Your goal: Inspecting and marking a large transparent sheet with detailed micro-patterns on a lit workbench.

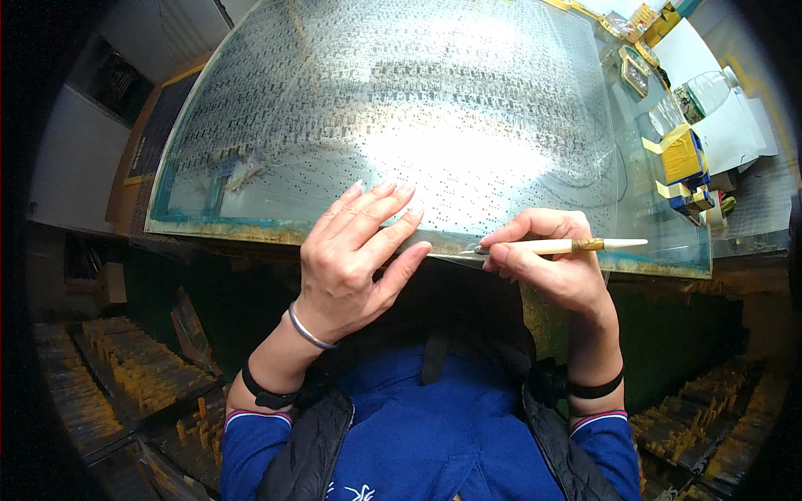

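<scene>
Glass-topped desk [251,230], teal and rusty along its near edge, takes up most of the upper view. See-through sheet [401,83] over the top of the desk: rows of small dark marks, denser toward the far side, sparse dots toward the near edge; strong white glare at the middle. Left hand [355,250] palm down at the near edge of the desk, left of centre; fingers extended and only slightly apart, tips over the sheet, thumb pointing right. No grip seen; anything under the palm cannot be made out. Right hand [564,271] at the same edge, right of centre, thumb and fingers pinched around a pen-like tool [585,245]. Tool lies nearly level along the near edge of the desk: cream handle, brass-coloured band, slim metal tip toward the left thumb, apart from it. Whether the tip touches the desk: unclear. Silvery bangle [309,330] on left wrist, short of the desk. At the right side of the desk: clear jar [708,92], yellow-and-blue box [683,159], white papers [685,50], small tin [635,77]. Below the desk, both sides, racks [146,363] of upright yellowish pieces.
</scene>
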Motion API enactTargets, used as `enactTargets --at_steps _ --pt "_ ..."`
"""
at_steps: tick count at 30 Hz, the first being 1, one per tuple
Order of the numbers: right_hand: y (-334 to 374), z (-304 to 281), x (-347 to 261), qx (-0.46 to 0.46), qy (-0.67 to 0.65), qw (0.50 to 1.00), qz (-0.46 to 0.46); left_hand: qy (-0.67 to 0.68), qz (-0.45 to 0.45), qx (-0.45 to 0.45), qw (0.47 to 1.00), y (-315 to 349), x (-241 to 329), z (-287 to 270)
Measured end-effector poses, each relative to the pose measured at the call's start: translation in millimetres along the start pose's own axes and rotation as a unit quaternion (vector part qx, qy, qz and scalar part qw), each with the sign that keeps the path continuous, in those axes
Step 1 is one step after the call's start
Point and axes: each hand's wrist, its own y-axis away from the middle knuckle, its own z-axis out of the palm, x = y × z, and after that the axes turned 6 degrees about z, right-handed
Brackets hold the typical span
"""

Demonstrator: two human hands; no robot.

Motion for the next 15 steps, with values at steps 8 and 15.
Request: enactTargets --at_steps 8,15 --pt "1.3 -2.5 0.0 -0.009 0.006 1.0 -0.011 0.092 0.008 -0.003 0.996 -9.0 9.8 -4.7" --pt "2.6 -4.1 0.8 -0.026 0.038 0.998 -0.033 0.136 0.037 0.05 0.989 -10.7 17.8 10.1"
